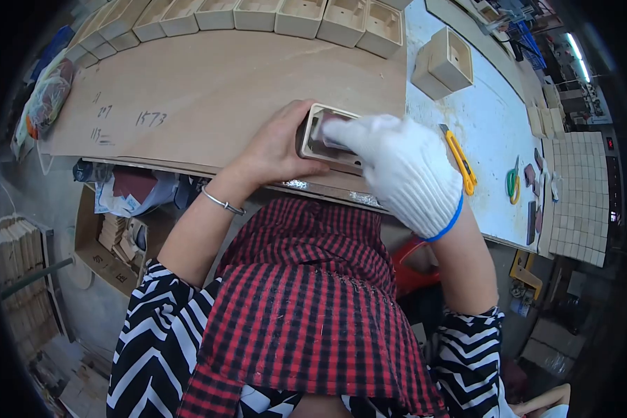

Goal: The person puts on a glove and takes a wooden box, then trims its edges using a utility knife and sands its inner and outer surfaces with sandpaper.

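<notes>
A small pale wooden box (313, 150) is tilted above the table's front edge, its open side towards me. My bare left hand (279, 144) is wrapped round the box's left end. My right hand (404, 164), in a white knitted glove with a blue cuff, reaches into the box with its fingers. A reddish-brown piece shows by the gloved fingertips inside the box, partly hidden by them.
Rows of similar wooden boxes (254, 15) line the back of the board (209, 90). More boxes (444, 64) stand at the right. A yellow cutter (458, 159) and green-handled scissors (513, 182) lie on the right. A plastic bag (47, 97) hangs at the left.
</notes>
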A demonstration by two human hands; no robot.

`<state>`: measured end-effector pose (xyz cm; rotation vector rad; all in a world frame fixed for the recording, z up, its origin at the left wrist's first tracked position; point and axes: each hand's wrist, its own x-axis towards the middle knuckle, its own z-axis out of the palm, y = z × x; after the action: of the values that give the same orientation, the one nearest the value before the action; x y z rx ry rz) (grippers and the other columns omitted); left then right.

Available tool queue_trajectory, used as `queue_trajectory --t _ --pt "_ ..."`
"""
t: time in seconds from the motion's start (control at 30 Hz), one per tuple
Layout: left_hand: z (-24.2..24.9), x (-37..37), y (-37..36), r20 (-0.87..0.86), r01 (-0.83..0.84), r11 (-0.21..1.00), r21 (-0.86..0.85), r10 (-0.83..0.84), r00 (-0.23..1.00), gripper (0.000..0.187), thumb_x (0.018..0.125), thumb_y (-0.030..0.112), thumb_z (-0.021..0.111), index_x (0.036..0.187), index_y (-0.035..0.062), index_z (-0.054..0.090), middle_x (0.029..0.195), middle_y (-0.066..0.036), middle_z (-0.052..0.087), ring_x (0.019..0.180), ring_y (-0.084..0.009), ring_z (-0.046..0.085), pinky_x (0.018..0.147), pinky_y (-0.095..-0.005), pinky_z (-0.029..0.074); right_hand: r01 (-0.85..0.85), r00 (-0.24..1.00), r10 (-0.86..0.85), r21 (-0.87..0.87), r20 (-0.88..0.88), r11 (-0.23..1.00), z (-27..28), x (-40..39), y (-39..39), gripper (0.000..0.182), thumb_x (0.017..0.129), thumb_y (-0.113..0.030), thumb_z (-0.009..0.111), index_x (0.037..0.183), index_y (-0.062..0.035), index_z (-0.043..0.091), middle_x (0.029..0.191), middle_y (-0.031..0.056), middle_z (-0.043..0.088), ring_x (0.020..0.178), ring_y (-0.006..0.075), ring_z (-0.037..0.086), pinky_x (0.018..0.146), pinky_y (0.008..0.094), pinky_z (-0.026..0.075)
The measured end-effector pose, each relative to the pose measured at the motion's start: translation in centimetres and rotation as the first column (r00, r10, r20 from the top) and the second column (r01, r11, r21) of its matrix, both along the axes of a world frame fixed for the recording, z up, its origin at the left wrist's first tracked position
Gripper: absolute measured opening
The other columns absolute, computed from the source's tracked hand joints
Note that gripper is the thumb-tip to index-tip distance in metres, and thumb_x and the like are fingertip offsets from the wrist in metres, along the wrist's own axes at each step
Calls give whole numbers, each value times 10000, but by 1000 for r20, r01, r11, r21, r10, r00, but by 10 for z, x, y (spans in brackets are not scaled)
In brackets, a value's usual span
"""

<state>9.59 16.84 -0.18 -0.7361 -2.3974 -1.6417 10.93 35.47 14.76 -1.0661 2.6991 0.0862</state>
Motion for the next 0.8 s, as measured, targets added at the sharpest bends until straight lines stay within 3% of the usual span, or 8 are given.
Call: queue_trajectory --t 0.13,0.23,0.4,0.5,0.67,0.7,0.77,0.8 --pt "-1 0 2 -37 -25 999 -25 24 999 836 574 179 876 1287 3 477 1177 -193 577 1112 -380 567 980 -418 459 -119 985 63 -359 -163 926 -27 7 -1 315 804 -77 555 1093 -125 669 898 132 692 839 332 678 727 428 543" --pt "5 1 -2 -23 -4 1000 -31 4 1000 829 580 172 870 1288 1 475 1175 -193 577 1116 -383 562 979 -416 459 -87 995 88 15 -41 996 -1 1 9 309 788 -63 555 1065 -125 678 867 122 686 830 328 674 717 427 539" --pt "-4 -1 1 -79 -18 1000 -19 16 997 824 584 165 868 1288 -3 473 1174 -193 575 1122 -380 557 981 -416 456 23 987 -63 -259 -148 966 -1 4 -9 292 770 -54 561 1023 -125 689 844 114 682 805 318 671 714 430 534" --pt "-10 -2 2 -46 -22 1000 -18 21 999 835 580 172 876 1289 -8 473 1185 -195 571 1129 -378 557 989 -415 453 -143 981 130 -78 -146 987 -15 4 -16 293 764 -76 589 1032 -120 700 837 122 675 802 342 660 710 433 532" --pt "-2 1 0 -4 -9 1000 6 9 1000 864 580 199 893 1302 -13 468 1218 -199 563 1154 -376 552 1009 -407 445 -85 989 96 98 -115 992 24 -4 18 306 805 -66 606 1095 -98 697 872 125 699 828 283 688 731 383 542" --pt "-4 4 -1 -3 -11 1000 15 11 1000 864 580 199 893 1302 -13 468 1218 -199 563 1154 -376 552 1009 -407 445 87 996 -91 -137 -23 987 28 -4 28 304 826 -59 602 1115 -80 691 901 119 706 847 252 688 748 362 541" --pt "-6 5 -5 9 14 1000 -7 -14 1000 872 635 209 885 1359 4 443 1266 -167 540 1181 -315 541 1027 -385 428 458 889 -377 -521 261 720 35 -1 43 301 866 -46 592 1155 -43 679 960 108 718 884 190 688 781 319 540" --pt "-3 1 -5 1 32 999 -18 -32 999 877 662 214 881 1387 13 430 1290 -152 529 1195 -284 536 1035 -373 419 456 890 -387 -527 243 717 31 3 48 301 866 -46 592 1155 -43 679 960 108 718 884 190 688 781 319 540"
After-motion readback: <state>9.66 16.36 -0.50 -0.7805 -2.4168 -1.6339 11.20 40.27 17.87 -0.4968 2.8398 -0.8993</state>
